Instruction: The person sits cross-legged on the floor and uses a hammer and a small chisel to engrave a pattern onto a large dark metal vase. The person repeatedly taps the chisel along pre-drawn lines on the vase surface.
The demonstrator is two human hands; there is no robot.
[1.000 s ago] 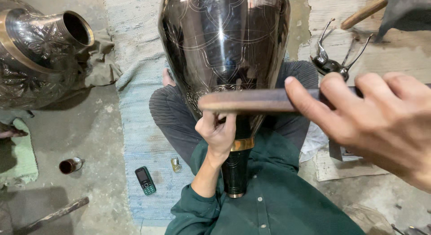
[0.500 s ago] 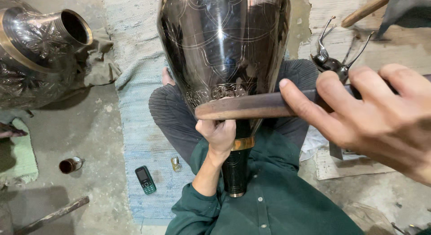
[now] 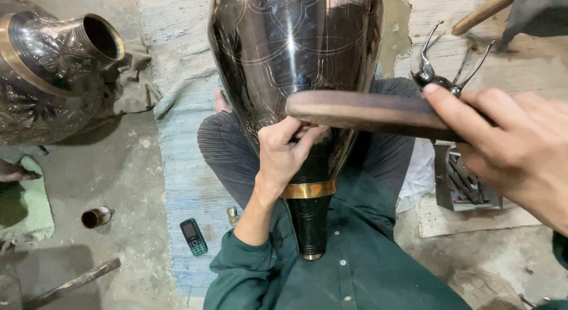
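A big dark metal vase (image 3: 296, 55) with fine engraved lines lies neck-down in my lap, a brass band (image 3: 307, 190) around its narrow neck. My left hand (image 3: 284, 156) presses against the lower body of the vase, fingers pinched on a small tool that is mostly hidden. My right hand (image 3: 515, 150) grips a flat wooden beater (image 3: 367, 111), held level just above the left hand's fingers and in front of the vase.
A second ornate dark vase (image 3: 53, 67) lies at the left on a cloth. On the blue woven mat (image 3: 177, 108) lies a small phone (image 3: 193, 236). A small bottle (image 3: 94, 217), metal calipers (image 3: 444, 67) and a box of tools (image 3: 467, 180) are nearby.
The wooden beater has lifted up and shifted right, away from the left hand's fingers. The left hand and vase stay almost still.
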